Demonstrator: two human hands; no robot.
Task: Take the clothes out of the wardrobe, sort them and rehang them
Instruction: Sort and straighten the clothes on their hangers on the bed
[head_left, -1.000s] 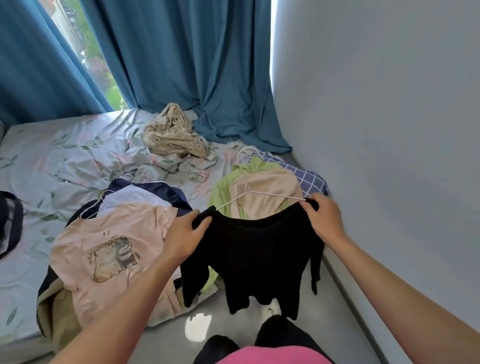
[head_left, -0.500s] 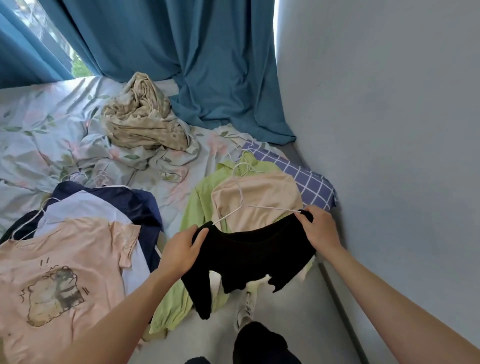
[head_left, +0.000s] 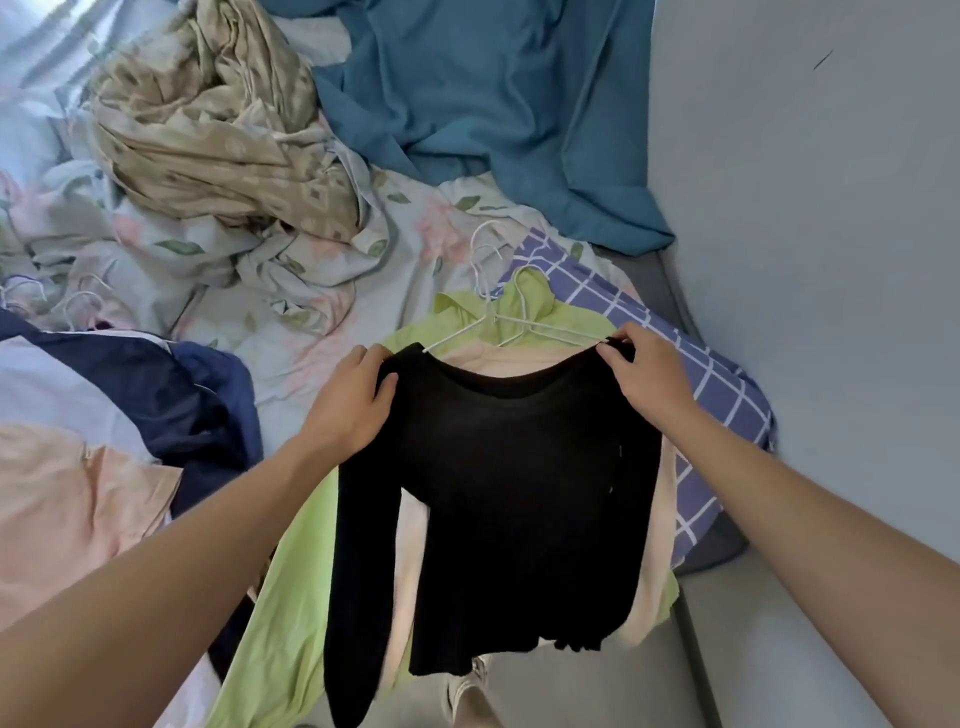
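I am looking down at the bed (head_left: 291, 332), and I judge I am in the sorting step: clothes are lying out of the wardrobe in heaps, and I am laying a black top (head_left: 519, 483) onto one of them.

On the far left, a peach T-shirt (head_left: 67, 504) is lying over a navy and white garment (head_left: 156, 384), with white hanger hooks (head_left: 78, 304) poking out beyond them. Above that heap a beige patterned cloth (head_left: 218, 124) is sitting crumpled on the floral sheet.

My left hand (head_left: 353, 400) is gripping the left shoulder of the black top, fingers curled over the fabric. The top is hanging between both hands, its hem and one sleeve dangling past the bed edge over the floor. Beneath it a cream garment (head_left: 519, 358) on a white hanger (head_left: 519, 325) is lying on a lime green garment (head_left: 291, 587), itself over a purple checked cloth (head_left: 722, 384).

My right hand (head_left: 649, 374) is pinching the right shoulder just beside the hanger's arm.

Next, I reckon, I am needing to lower the top flat onto this pile and let go with both hands, keeping the sleeve from sliding off.

No real containers are showing; the wardrobe itself is out of view.
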